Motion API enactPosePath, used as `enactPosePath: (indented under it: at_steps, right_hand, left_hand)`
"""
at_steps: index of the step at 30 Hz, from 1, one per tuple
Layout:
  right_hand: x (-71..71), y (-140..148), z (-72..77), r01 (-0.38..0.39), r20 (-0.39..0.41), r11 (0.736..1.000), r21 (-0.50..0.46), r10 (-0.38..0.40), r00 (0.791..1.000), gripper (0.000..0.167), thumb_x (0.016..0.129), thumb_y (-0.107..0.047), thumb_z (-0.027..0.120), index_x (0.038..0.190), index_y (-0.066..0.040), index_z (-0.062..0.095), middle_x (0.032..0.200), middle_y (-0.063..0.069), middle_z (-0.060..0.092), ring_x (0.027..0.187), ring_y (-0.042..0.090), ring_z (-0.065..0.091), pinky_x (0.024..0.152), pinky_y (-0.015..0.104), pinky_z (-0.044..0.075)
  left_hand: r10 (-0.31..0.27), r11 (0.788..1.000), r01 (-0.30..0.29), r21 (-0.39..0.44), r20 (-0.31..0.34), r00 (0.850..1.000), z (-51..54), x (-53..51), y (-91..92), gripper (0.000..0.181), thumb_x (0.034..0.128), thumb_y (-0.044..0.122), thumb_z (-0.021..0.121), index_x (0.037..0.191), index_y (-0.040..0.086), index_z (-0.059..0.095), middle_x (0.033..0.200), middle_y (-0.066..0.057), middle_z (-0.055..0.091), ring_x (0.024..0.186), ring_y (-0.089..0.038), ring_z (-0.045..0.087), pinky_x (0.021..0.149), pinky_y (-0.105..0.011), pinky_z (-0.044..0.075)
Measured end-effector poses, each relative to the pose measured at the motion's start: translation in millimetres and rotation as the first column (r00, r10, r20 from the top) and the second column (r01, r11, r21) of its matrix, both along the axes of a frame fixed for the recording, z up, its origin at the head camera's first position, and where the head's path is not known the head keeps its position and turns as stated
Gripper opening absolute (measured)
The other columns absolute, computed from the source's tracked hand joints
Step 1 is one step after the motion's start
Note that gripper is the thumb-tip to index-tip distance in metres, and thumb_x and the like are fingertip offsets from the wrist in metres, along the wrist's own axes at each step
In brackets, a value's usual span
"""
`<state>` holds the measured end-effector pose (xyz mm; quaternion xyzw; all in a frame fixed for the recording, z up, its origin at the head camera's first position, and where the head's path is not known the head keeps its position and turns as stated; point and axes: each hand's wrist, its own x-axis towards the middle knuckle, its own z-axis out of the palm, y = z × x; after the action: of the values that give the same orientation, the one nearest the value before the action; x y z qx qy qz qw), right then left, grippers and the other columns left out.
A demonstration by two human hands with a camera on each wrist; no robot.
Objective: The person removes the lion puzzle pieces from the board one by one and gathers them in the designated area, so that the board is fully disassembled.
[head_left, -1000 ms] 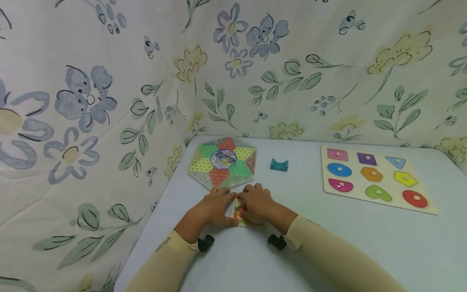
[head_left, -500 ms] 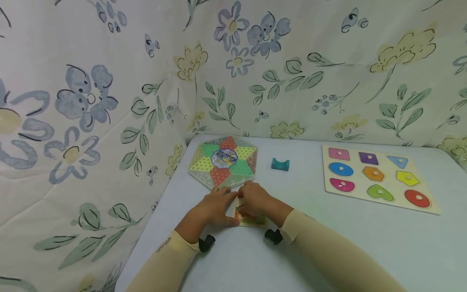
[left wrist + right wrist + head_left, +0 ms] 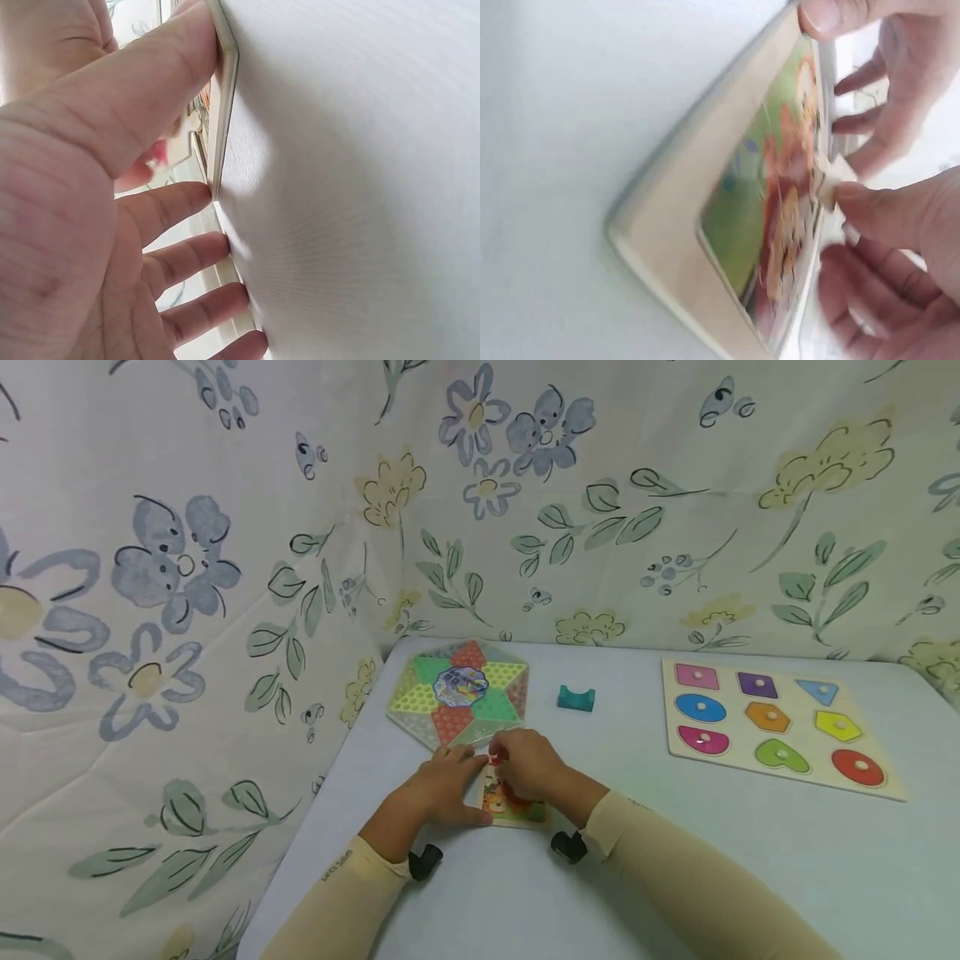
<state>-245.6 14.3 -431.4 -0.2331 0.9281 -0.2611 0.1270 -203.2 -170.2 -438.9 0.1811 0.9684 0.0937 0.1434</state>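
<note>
A small wooden jigsaw puzzle [image 3: 531,814] with a colourful animal picture in a pale frame lies flat on the table. My left hand [image 3: 444,789] rests at its left side; in the left wrist view the thumb [image 3: 150,79] lies on the board's edge and the other fingers are spread and nearly straight against the table. Over the puzzle's far part, my right hand [image 3: 531,766] pinches a puzzle piece [image 3: 829,180] between thumb and fingers. That piece stands tilted at the picture's edge in the right wrist view. The right hand hides part of the picture in the head view.
Just beyond the hands lies a hexagonal Chinese checkers board [image 3: 420,697]. A teal block with a curved notch [image 3: 576,698] stands right of it. Farther right is a wooden shape board [image 3: 723,756] with knobbed coloured shapes. Floral cloth [image 3: 600,552] hangs behind the table.
My right hand has drawn its fingers in and moved slightly toward the puzzle's far side, uncovering more of the picture's near part. The left hand has stayed in place.
</note>
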Motion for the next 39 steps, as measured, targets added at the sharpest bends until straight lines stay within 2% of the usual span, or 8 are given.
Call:
enactPosePath:
  at_steps: [4,8,11,16,23,29,34,39]
  right_hand:
    - [-5.7,12,8.2,-0.036,-0.007,0.996,-0.088,0.036,0.999,0.012,0.092,-0.012,0.077,0.103,-0.016,0.074,0.091,-0.005,0.068,0.088,0.013,0.061,0.082,0.032,0.056]
    - [-15.3,38,24.5,-0.012,0.07,0.989,-0.148,0.023,0.997,0.011,0.092,-0.012,0.077,0.103,-0.013,0.076,0.093,-0.003,0.07,0.088,0.013,0.064,0.076,0.031,0.057]
    - [-23.6,66,30.6,0.048,0.174,0.99,-0.134,-0.024,0.984,0.009,0.093,-0.012,0.076,0.102,-0.011,0.076,0.091,0.002,0.07,0.083,0.017,0.064,0.072,0.03,0.056]
    - [-29.2,101,20.3,0.089,0.274,0.995,-0.053,-0.071,0.959,0.006,0.092,-0.01,0.077,0.098,-0.012,0.077,0.086,0.003,0.07,0.08,0.019,0.062,0.072,0.029,0.054]
    - [-21.9,101,0.5,0.081,0.148,0.994,0.077,-0.092,0.985,0.008,0.09,-0.01,0.079,0.097,-0.013,0.079,0.087,0.0,0.068,0.084,0.019,0.057,0.073,0.03,0.054]
    - [-18.5,97,2.6,0.086,0.097,0.987,0.134,-0.099,0.99,0.007,0.089,-0.011,0.08,0.095,-0.013,0.079,0.088,0.001,0.069,0.084,0.019,0.057,0.075,0.031,0.054]
    - [-15.4,76,6.4,0.093,0.093,0.984,0.149,-0.108,0.99,0.018,0.089,-0.018,0.081,0.107,-0.017,0.078,0.102,0.003,0.068,0.094,0.02,0.058,0.083,0.037,0.056]
    - [-9.8,43,3.9,-0.012,0.067,0.991,0.135,0.003,0.998,0.02,0.091,-0.024,0.079,0.111,-0.021,0.078,0.11,0.004,0.063,0.095,0.02,0.056,0.088,0.038,0.053]
  left_hand:
    - [0.006,1.0,-0.006,-0.003,0.0,1.0,-0.4,0.3,-0.9,0.094,0.0811,0.061,0.079,0.157,0.018,0.043,0.161,-0.011,0.037,0.146,-0.037,0.034,0.111,-0.06,0.04]
    - [0.019,1.0,-0.019,0.008,0.001,1.0,0.9,1.6,-2.0,0.095,0.0807,0.06,0.08,0.157,0.018,0.043,0.161,-0.011,0.037,0.146,-0.038,0.034,0.111,-0.06,0.04]
    - [0.029,0.999,-0.029,0.017,0.003,1.0,1.8,2.4,-2.8,0.094,0.0806,0.06,0.08,0.157,0.018,0.043,0.161,-0.011,0.038,0.147,-0.038,0.034,0.112,-0.059,0.039]
    - [0.042,0.999,-0.042,0.005,0.011,0.999,1.7,2.9,-4.8,0.094,0.0806,0.06,0.08,0.157,0.02,0.043,0.162,-0.01,0.037,0.148,-0.037,0.032,0.113,-0.058,0.038]
    - [0.054,0.999,-0.054,0.006,0.019,0.998,1.9,2.8,-6.4,0.095,0.0796,0.06,0.081,0.157,0.02,0.043,0.162,-0.01,0.037,0.147,-0.037,0.032,0.113,-0.059,0.038]
    - [0.044,0.999,-0.044,0.012,0.008,0.999,1.5,2.8,-4.6,0.094,0.0798,0.059,0.081,0.157,0.02,0.043,0.161,-0.01,0.037,0.146,-0.036,0.034,0.112,-0.058,0.039]
    - [0.03,0.999,-0.03,0.022,0.004,1.0,1.6,1.7,-1.9,0.094,0.0804,0.06,0.081,0.157,0.019,0.043,0.161,-0.01,0.037,0.147,-0.037,0.033,0.113,-0.058,0.038]
    - [0.024,0.999,-0.024,0.037,0.01,1.0,1.7,2.0,1.3,0.093,0.0805,0.059,0.081,0.156,0.019,0.044,0.161,-0.011,0.037,0.146,-0.037,0.034,0.112,-0.058,0.039]
